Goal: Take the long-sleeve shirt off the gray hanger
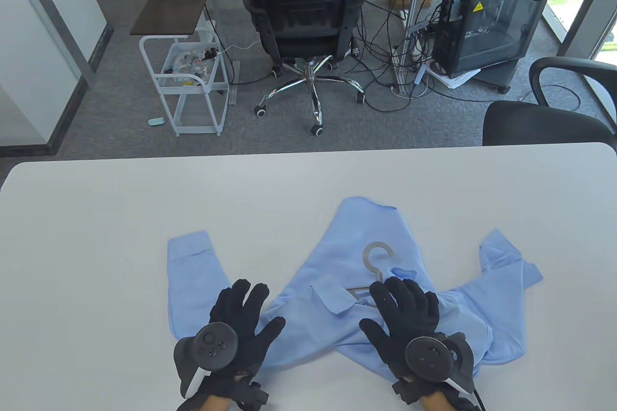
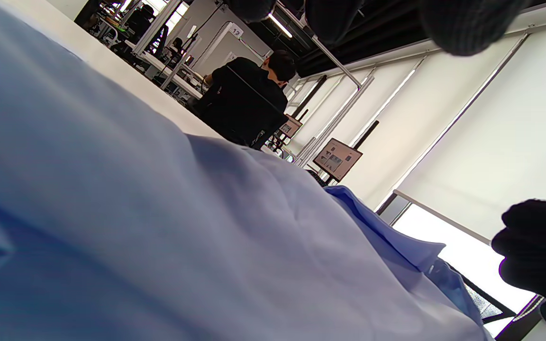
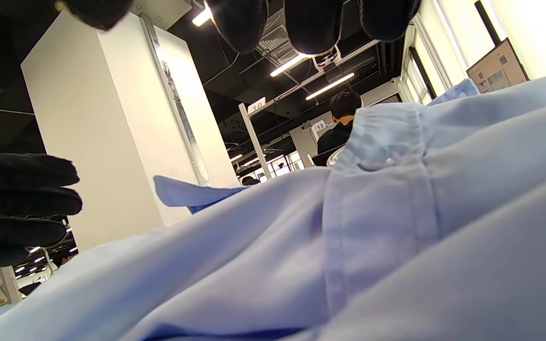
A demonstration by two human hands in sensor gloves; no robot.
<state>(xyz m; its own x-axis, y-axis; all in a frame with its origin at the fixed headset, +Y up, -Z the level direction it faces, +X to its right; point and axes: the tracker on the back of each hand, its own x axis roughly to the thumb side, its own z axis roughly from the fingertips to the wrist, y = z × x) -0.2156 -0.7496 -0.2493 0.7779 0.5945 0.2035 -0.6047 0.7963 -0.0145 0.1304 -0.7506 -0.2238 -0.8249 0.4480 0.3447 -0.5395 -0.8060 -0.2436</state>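
On the white table [image 1: 96, 218], the light-blue long-sleeve cotton shirt [image 1: 337, 257] lies spread out and rumpled near the front edge. At the left, one sleeve runs away from the person and ends in a cuff; it lies flat and nothing holds it.

The left hand [image 1: 236, 319] in its black sensor glove lies over the shirt where that sleeve meets the body. Its fingers are spread and extended, so its grip looks released; whether the palm presses on the cloth or hovers just above cannot be told. The left wrist view shows only cloth close below and fingertips clear of it.

Further right, the gray plastic hanger [image 1: 376, 259] is still in the shirt. Its hook curls out of the collar opening and lies on the fabric, and a short piece of its shoulder bar shows just beside the collar; the rest is hidden under cloth.

The right hand [image 1: 405, 314] lies just below the hook, fingers stretched toward the collar, grip also released and holding nothing. In the right wrist view the fingertips hang above the buttoned placket.

Judging from this, the removal has barely begun: the hanger still has to be drawn out through the neck, and the right sleeve lies bunched at the far right.
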